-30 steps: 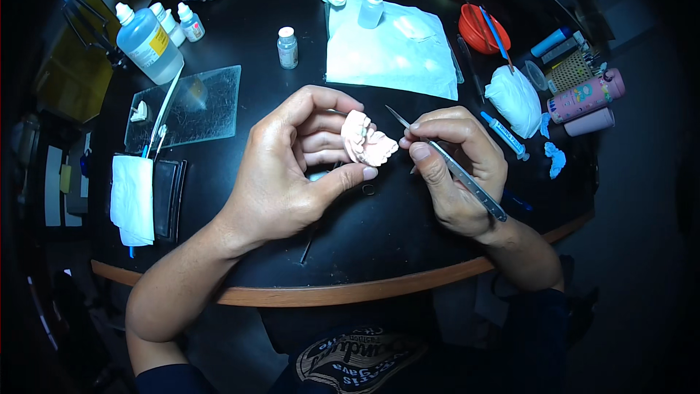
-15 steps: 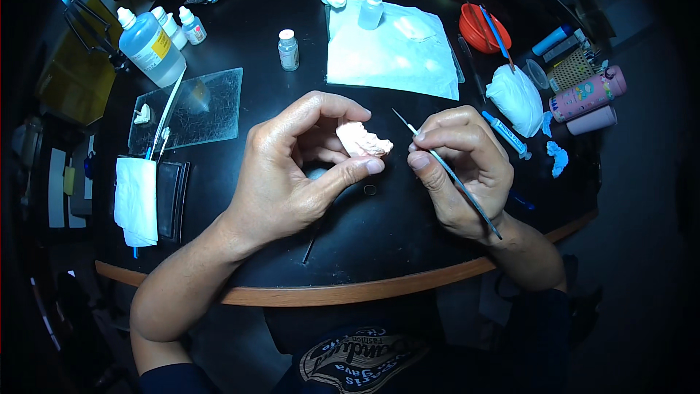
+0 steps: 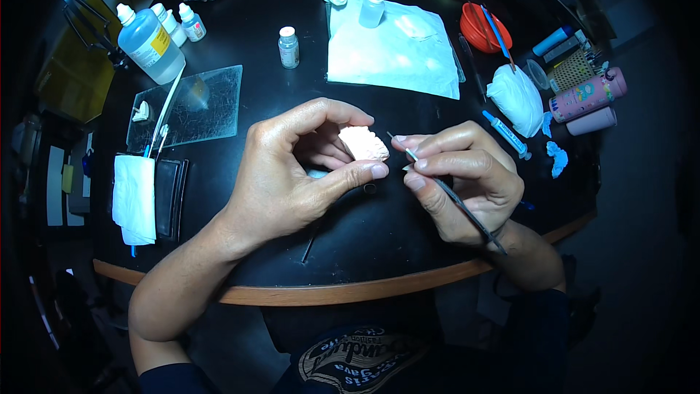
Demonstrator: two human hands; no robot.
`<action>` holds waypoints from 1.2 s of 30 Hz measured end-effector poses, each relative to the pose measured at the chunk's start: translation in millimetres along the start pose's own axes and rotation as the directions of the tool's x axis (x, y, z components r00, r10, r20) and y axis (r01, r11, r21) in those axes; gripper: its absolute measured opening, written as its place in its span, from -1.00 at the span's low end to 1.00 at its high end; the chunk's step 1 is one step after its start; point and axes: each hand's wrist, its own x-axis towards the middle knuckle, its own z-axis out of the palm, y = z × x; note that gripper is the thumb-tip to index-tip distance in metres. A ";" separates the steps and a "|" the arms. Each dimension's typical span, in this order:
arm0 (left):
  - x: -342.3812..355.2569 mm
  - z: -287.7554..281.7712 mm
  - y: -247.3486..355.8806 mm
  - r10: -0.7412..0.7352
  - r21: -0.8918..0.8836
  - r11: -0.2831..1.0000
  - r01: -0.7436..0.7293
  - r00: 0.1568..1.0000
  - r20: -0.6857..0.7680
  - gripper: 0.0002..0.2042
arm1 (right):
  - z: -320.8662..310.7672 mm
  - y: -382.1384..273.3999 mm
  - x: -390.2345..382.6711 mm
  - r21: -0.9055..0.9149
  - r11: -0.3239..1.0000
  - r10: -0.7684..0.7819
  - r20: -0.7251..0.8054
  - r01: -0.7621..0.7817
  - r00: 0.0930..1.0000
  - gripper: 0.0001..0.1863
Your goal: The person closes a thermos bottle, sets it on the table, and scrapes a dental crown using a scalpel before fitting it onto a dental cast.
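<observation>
- The left hand [image 3: 292, 175] pinches a pink dental cast [image 3: 362, 144] between thumb and fingertips, holding it above the black counter [image 3: 379, 241], near its front edge.
- The right hand [image 3: 467, 179] grips a thin metal instrument [image 3: 456, 197] like a pen, fingers closed around it.
- Its tip sits just beside the cast; whether they touch is hard to tell.
- Behind the hands lie a white cloth [image 3: 390, 47], a small bottle [image 3: 288, 47] and a glass slab [image 3: 193, 106].

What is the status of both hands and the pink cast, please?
Left hand grips pink cast. Right hand pinches thin metal tool, tip beside cast. Nothing between.
</observation>
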 end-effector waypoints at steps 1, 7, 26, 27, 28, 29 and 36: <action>-0.6 0.1 -0.1 -0.024 -0.025 0.999 0.025 1.000 0.005 -0.61 | 0.3 -0.9 0.9 0.019 1.000 -0.007 0.014 0.007 1.000 -0.78; -2.6 2.8 1.6 -0.055 -0.103 0.993 0.057 0.998 0.017 -0.59 | -1.5 -5.1 2.1 0.084 0.996 0.003 0.042 -0.006 0.999 -0.84; -2.6 3.0 3.1 -0.046 -0.101 0.993 0.052 0.997 0.060 -0.58 | 0.5 -4.9 0.1 0.141 0.989 0.037 0.013 -0.039 0.999 -0.90; -2.7 3.3 2.5 -0.034 -0.087 0.995 0.038 0.998 0.054 -0.57 | 0.4 -4.6 0.3 0.133 0.990 0.036 0.021 -0.038 0.999 -0.90; -2.7 3.4 1.7 -0.021 -0.073 0.997 0.025 0.999 0.048 -0.57 | 0.6 -4.4 0.5 0.133 0.990 0.035 0.020 -0.037 0.999 -0.90; -2.4 3.2 0.7 -0.021 -0.072 0.997 0.024 0.999 0.048 -0.57 | 0.8 -4.1 0.8 0.134 0.990 0.033 0.022 -0.036 0.999 -0.90; 0.1 3.4 2.2 0.085 0.001 0.996 -0.085 0.996 0.021 -0.46 | -1.1 -5.0 1.7 0.078 0.997 0.004 0.017 -0.006 1.000 -0.87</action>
